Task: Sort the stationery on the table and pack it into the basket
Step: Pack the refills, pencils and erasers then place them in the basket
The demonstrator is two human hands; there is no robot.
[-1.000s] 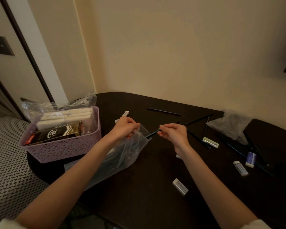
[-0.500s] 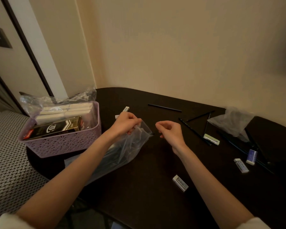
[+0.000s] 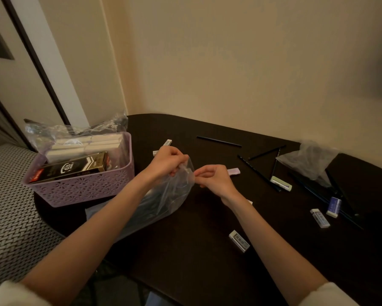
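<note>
From the head view, the left hand [image 3: 168,161] pinches the mouth of a clear plastic bag [image 3: 163,195] just right of the lilac basket [image 3: 84,186]; the right hand [image 3: 212,176] pinches the opposite lip, likely to hold it open or seal in the dark pencils inside. Loose pencils [image 3: 218,141] and erasers [image 3: 239,240] lie right of the basket on the dark worktop [image 3: 196,250]. The basket sits at the worktop's left edge, and the stretch toward it looks unobstructed.

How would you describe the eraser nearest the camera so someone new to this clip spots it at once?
Start at the dark table and follow the right hand's forearm back toward the camera. Just right of that forearm lies a white eraser in a printed sleeve. Unlike the other erasers, it sits alone, away from the pencils.
</note>
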